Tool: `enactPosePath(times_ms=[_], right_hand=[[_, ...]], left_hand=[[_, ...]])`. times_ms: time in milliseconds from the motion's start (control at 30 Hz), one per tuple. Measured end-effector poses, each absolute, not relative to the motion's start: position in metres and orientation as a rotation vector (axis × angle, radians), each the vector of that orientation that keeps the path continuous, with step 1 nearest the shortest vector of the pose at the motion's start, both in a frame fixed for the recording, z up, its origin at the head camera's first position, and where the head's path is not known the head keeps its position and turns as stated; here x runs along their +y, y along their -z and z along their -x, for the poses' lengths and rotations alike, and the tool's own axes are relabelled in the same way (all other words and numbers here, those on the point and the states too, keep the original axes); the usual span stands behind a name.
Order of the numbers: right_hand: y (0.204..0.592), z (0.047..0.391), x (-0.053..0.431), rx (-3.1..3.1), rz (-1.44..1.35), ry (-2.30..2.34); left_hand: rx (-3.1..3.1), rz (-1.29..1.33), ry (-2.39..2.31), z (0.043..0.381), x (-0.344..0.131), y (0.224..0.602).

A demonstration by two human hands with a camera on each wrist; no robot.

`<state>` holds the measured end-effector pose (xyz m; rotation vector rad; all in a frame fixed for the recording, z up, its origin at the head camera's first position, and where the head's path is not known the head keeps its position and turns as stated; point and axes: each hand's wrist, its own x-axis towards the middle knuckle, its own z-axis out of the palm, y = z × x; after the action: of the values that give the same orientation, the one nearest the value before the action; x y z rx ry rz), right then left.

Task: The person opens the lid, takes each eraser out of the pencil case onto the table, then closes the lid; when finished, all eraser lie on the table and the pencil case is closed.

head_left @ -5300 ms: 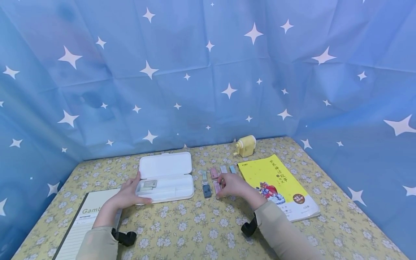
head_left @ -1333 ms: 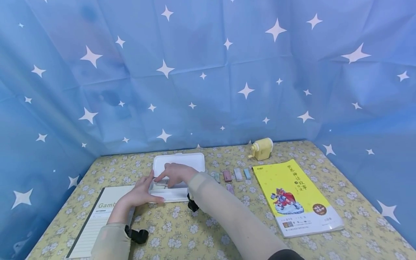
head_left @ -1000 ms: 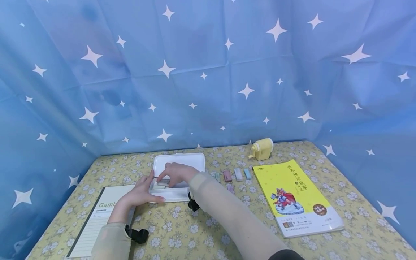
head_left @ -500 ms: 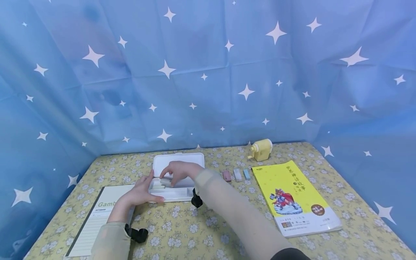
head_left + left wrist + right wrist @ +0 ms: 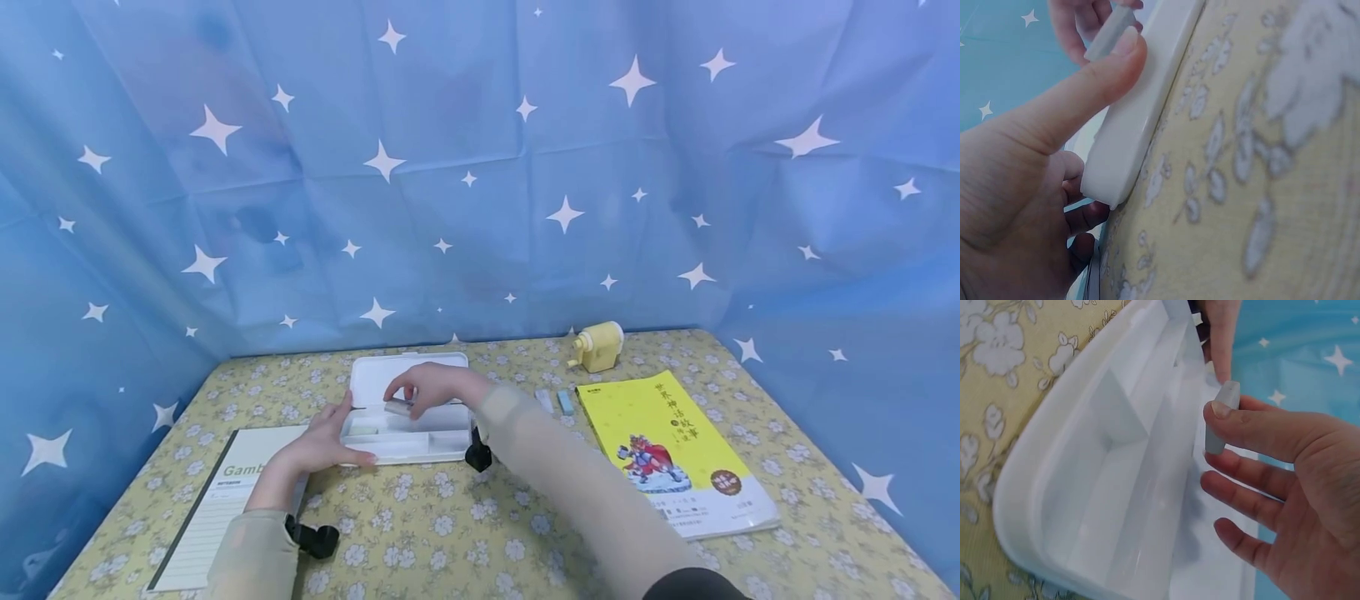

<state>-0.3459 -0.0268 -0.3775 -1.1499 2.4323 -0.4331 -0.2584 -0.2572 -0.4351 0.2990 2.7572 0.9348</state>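
Note:
My left hand (image 5: 318, 442) grips the left end of an open white pencil case (image 5: 408, 458), thumb along its front and fingers round the end. In the left wrist view that thumb lies across the case's wall (image 5: 1132, 119). Over the case's rear compartment my right hand (image 5: 438, 385) pinches a small grey eraser (image 5: 398, 407) between thumb and forefinger. The right wrist view shows this eraser (image 5: 1222, 419) raised clear of the case, the other fingers spread loosely. A pale eraser (image 5: 365, 431) lies at the left of the rear compartment.
A white eraser (image 5: 543, 401) and a blue eraser (image 5: 565, 402) lie right of the right sleeve, which covers the table there. Beyond are a yellow pencil sharpener (image 5: 598, 347) and a yellow book (image 5: 660, 442). A notebook (image 5: 232, 500) lies under the left forearm.
The right hand went from the erasers on the right into the case, then lifted the grey eraser and moved rightward with it. The left hand stays on the case. The sleeve now covers more erasers.

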Motion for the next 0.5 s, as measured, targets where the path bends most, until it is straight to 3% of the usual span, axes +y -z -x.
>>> enactPosePath(times_ms=[500], right_hand=[[0.371, 0.336, 0.001, 2.412, 1.143, 0.548]], left_hand=[[2.772, -0.283, -0.909, 0.259, -0.257, 0.436]])
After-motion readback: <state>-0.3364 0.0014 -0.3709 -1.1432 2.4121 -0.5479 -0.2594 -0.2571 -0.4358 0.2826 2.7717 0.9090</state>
